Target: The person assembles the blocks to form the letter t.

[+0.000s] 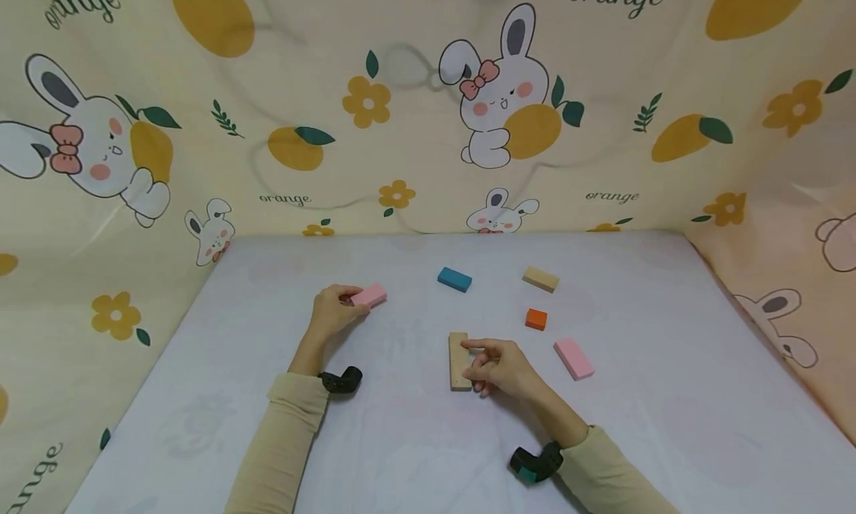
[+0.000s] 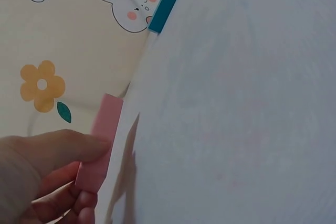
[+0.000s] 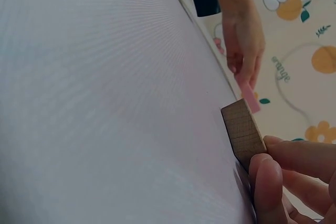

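My left hand (image 1: 334, 311) pinches a pink block (image 1: 369, 295) over the left part of the table, thumb on one face and fingers behind. In the left wrist view the same pink block (image 2: 101, 142) slants upward beyond the thumb. Around the edge of a long plain wooden block (image 1: 458, 362) near the middle curl the thumb and index finger of my right hand (image 1: 503, 369). The right wrist view shows the end of this wooden block (image 3: 244, 132) right at the fingertips, its far side hidden.
Beyond the hands lie a blue block (image 1: 455, 279) and another plain wooden block (image 1: 540, 279). A small orange block (image 1: 536, 319) and a second pink block (image 1: 574, 359) are to the right. A patterned cloth (image 1: 414, 150) rises behind the white table (image 1: 401, 454).
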### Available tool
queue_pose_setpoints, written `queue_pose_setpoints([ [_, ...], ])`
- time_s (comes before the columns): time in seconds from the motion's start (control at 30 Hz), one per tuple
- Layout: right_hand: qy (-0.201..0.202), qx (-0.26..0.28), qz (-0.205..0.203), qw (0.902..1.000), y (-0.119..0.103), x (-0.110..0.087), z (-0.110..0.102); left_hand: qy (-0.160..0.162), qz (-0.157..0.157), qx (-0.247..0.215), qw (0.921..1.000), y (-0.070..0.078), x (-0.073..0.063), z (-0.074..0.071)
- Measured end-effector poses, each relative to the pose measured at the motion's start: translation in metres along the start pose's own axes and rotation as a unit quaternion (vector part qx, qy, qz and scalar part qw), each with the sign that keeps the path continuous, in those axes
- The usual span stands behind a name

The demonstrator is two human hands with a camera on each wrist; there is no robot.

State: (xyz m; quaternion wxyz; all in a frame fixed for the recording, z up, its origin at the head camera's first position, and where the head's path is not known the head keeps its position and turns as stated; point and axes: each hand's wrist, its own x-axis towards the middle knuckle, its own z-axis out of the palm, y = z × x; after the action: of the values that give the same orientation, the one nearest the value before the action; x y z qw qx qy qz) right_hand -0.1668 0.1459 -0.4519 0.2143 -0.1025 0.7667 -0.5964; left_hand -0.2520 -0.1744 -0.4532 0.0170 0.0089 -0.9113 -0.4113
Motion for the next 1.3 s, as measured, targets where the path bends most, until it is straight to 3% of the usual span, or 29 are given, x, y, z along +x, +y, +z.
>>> queue_pose_setpoints([
  [0.7,-0.003,-0.006,-0.001,1.0,0.0,0.0,0.0,-0.038,0.024,-0.015,0.9989,0.019,-0.007,0.003],
  [1.3,-0.006,-0.004,-0.004,1.0,0.0,0.0,0.001,-0.061,0.064,-0.041,0.9953,0.037,-0.014,0.014],
])
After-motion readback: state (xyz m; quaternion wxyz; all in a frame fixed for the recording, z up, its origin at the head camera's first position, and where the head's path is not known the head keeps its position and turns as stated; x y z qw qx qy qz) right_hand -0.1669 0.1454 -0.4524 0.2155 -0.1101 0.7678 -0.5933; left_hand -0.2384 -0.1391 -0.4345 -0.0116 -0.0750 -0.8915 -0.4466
